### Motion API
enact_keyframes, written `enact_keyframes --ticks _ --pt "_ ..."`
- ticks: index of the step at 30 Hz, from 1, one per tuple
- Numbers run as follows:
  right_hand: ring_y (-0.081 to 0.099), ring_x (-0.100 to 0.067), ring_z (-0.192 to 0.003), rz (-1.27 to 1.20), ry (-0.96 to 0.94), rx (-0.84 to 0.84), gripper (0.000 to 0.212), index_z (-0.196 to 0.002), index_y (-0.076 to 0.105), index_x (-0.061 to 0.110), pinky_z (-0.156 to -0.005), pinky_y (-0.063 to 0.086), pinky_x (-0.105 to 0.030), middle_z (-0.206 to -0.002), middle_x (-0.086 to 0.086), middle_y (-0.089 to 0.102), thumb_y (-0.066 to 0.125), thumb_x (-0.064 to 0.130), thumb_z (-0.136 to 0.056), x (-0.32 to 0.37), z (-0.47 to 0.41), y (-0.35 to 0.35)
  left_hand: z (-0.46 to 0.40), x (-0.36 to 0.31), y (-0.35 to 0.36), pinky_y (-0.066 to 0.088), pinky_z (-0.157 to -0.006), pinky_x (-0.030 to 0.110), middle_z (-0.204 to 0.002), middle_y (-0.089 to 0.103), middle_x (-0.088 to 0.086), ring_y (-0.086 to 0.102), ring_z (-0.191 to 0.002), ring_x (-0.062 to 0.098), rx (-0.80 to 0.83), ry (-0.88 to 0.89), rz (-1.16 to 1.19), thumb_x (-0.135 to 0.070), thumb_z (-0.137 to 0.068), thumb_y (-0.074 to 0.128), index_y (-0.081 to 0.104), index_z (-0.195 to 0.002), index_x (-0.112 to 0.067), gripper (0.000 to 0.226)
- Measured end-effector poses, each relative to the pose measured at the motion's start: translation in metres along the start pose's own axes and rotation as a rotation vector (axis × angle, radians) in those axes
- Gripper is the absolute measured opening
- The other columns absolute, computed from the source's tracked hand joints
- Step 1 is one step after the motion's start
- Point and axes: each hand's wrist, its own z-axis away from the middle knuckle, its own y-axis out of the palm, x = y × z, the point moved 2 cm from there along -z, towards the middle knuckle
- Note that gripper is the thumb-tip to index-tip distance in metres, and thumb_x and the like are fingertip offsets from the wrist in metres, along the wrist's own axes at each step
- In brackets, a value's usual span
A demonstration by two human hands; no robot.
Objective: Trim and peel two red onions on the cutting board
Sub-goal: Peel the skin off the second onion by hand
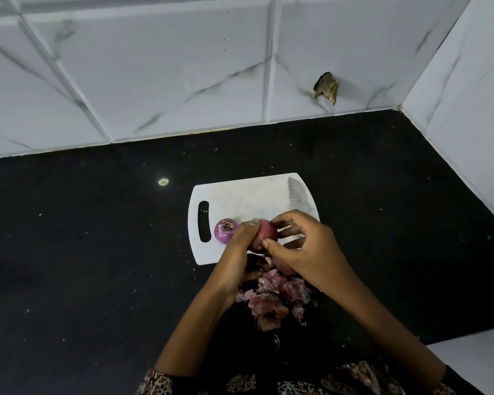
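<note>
Clearly, one red onion point(266, 233) is held just above the near edge of the white cutting board point(246, 195), between both hands. Its skin looks pale pink and smooth on the side that shows. I cannot tell which way its root and top ends point, because the fingers cover both sides of it.

The left hand point(238, 252) comes from below and grips the onion from the left side, with the fingers curled around it and the thumb, with a green painted nail, lying on top. The right hand point(303, 246) comes from the lower right; its thumb and fingertips are bent and pinch at the right side of the same onion. Both forearms run up from the bottom of the view and meet at the onion.

The second onion point(225, 230) sits on the board, just beside the left hand and near the handle slot point(204, 221). It is more purple, and one dry brown end of it faces up toward the camera, so its axis stands roughly upright.

A knife blade point(297, 193) lies along the right edge of the board, pointing away from the person. A heap of pink onion skins point(271, 300) lies on the black counter point(83, 252), under the wrists and touching the near edge of the board.
</note>
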Motion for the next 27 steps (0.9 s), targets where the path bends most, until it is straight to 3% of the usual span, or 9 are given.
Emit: enact_keyframes --ticks 7,9,12,16,22,23,24,25,27 --pt "0.055 -0.008 -0.098 0.093 -0.216 0.004 0.045 -0.105 0.065 0.023 -0.069 0.054 -0.026 -0.100 0.014 0.054 0.072 0.050 -0.070 0.010 0.004 0.002 0.001 -0.002 0.002 0.050 -0.055 0.018 -0.095 0.064 -0.003 0.066 -0.080 0.007 -0.022 0.084 0.001 -0.060 -0.084 0.050 0.056 -0.116 -0.020 0.051" --pt "0.057 -0.007 -0.090 0.089 -0.234 -0.038 0.035 -0.099 0.067 0.019 -0.066 0.052 -0.020 -0.094 0.012 0.056 0.073 0.041 -0.073 0.009 0.005 0.004 -0.001 -0.001 0.002 0.052 -0.057 0.018 -0.093 0.063 -0.002 0.064 -0.074 0.002 -0.036 0.123 -0.083 -0.068 -0.082 0.043 0.055 -0.115 -0.018 0.061" --pt "0.059 -0.004 -0.080 0.115 -0.279 -0.108 0.010 -0.088 0.069 0.012 -0.067 0.048 -0.012 -0.086 0.007 0.058 0.073 0.016 -0.080 0.010 0.006 0.008 -0.003 0.002 0.001 0.053 -0.089 0.033 -0.109 0.066 -0.004 0.064 -0.100 0.008 -0.037 0.143 -0.166 -0.086 -0.075 0.037 0.054 -0.121 -0.025 0.078" --pt "0.059 -0.007 -0.079 0.100 -0.202 -0.100 0.002 -0.085 0.066 0.009 -0.069 0.048 -0.016 -0.084 0.004 0.060 0.068 0.008 -0.085 0.010 0.004 0.011 -0.002 0.004 0.002 0.044 -0.065 0.026 -0.098 0.064 -0.003 0.055 -0.067 0.006 -0.020 0.118 -0.160 -0.075 -0.084 0.035 0.048 -0.118 -0.024 0.062" --pt "0.064 -0.006 -0.079 -0.179 0.069 -0.073 0.009 -0.083 0.064 0.017 -0.070 0.051 -0.018 -0.083 0.005 0.066 0.065 0.010 -0.087 0.005 0.004 0.011 -0.005 0.007 0.004 0.057 -0.070 0.022 -0.123 0.060 0.020 0.056 -0.099 0.002 0.019 0.108 -0.085 -0.046 -0.101 0.033 0.035 -0.136 -0.010 0.051" --pt "0.065 -0.005 -0.078 -0.220 0.110 -0.069 0.008 -0.084 0.065 0.018 -0.070 0.051 -0.017 -0.083 0.005 0.067 0.064 0.010 -0.088 0.004 0.004 0.012 -0.005 0.008 0.005 0.041 -0.076 0.012 -0.123 0.061 0.019 0.050 -0.095 -0.006 0.025 0.117 -0.074 -0.045 -0.101 0.033 0.034 -0.136 -0.009 0.050" --pt "0.065 -0.005 -0.079 -0.245 0.140 -0.067 0.008 -0.085 0.065 0.017 -0.071 0.051 -0.016 -0.082 0.005 0.068 0.063 0.011 -0.089 0.003 0.005 0.012 -0.005 0.008 0.007 0.034 -0.053 0.008 -0.121 0.062 0.018 0.066 -0.072 -0.007 0.031 0.126 -0.074 -0.044 -0.101 0.032 0.037 -0.134 -0.010 0.048" --pt "0.066 -0.004 -0.079 -0.258 0.160 -0.068 0.008 -0.085 0.065 0.018 -0.072 0.050 -0.014 -0.082 0.005 0.069 0.062 0.012 -0.089 0.003 0.005 0.013 -0.004 0.007 0.008 0.049 -0.054 0.011 -0.119 0.063 0.016 0.056 -0.054 -0.003 0.031 0.129 -0.071 -0.044 -0.101 0.032 0.040 -0.131 -0.012 0.045" --pt "0.065 -0.002 -0.078 -0.285 0.185 -0.079 0.009 -0.085 0.065 0.019 -0.071 0.050 -0.013 -0.080 0.006 0.069 0.061 0.013 -0.090 0.003 0.005 0.013 -0.006 0.010 0.008 0.050 -0.059 0.011 -0.119 0.064 0.007 0.068 -0.079 -0.005 0.022 0.141 -0.062 -0.047 -0.100 0.032 0.043 -0.131 -0.017 0.045"
